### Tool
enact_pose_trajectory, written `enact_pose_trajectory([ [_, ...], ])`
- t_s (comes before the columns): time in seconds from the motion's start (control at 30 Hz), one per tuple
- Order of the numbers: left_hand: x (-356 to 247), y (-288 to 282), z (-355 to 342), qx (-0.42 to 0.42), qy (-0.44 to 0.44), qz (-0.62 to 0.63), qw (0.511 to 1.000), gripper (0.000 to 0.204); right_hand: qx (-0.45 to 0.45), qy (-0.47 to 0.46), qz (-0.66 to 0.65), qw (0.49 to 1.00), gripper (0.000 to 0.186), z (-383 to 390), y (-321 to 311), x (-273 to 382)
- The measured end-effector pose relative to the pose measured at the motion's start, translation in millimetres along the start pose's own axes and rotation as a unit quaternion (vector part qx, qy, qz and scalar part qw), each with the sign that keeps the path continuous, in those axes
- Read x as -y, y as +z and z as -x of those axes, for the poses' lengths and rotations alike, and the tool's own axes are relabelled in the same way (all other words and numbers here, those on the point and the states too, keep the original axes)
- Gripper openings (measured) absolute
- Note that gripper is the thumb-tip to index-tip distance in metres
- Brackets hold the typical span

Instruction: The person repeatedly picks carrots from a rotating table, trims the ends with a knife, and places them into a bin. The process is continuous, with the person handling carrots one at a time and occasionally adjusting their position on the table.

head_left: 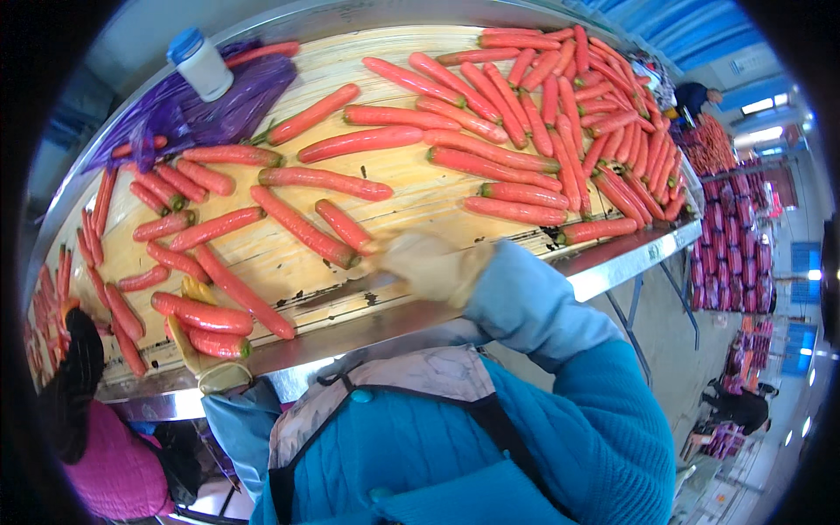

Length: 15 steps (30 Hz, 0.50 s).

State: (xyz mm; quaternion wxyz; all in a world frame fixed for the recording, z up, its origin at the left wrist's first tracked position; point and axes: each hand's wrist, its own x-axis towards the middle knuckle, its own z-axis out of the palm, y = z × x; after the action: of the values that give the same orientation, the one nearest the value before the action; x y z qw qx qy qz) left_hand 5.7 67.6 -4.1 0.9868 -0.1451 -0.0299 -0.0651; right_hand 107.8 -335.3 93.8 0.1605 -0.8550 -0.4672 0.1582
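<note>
My right hand (424,264), in a pale glove and smeared by motion, is closed around a knife (346,288). Its blurred blade points left, low over the wooden table top. By the fingertips lies a short carrot (344,225), its end against or just beside the glove. My left hand (185,352), in a yellowish glove, is closed about two carrots near the table's front edge: an upper carrot (203,312) and a lower carrot (219,343) with a dark green end. A long carrot (245,293) lies slanted just right of them.
Carrots pile up (604,122) on the right of the metal-rimmed table (643,254); others lie scattered. A blue-lidded container (200,66) stands on purple plastic (175,109) at the far left. A co-worker's black-sleeved arm (80,376) reaches in at left. Stacked purple bags (735,241) stand beyond.
</note>
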Motion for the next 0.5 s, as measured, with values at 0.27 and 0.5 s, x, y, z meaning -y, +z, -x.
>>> enact_pose_trajectory([
  [0.27, -3.0, 15.9, -4.3, -0.019, 0.03, -0.122, 0.992, 0.051, -0.076, 0.254, 0.033, 0.964, 0.034, 17.9, -24.8, -92.2],
  [0.5, 10.6, 44.9, -9.5, -0.02, -0.024, -0.072, 0.997, 0.054, -0.187, 0.43, -0.187, 0.863, 0.041, 135.2, -78.5, -158.3],
])
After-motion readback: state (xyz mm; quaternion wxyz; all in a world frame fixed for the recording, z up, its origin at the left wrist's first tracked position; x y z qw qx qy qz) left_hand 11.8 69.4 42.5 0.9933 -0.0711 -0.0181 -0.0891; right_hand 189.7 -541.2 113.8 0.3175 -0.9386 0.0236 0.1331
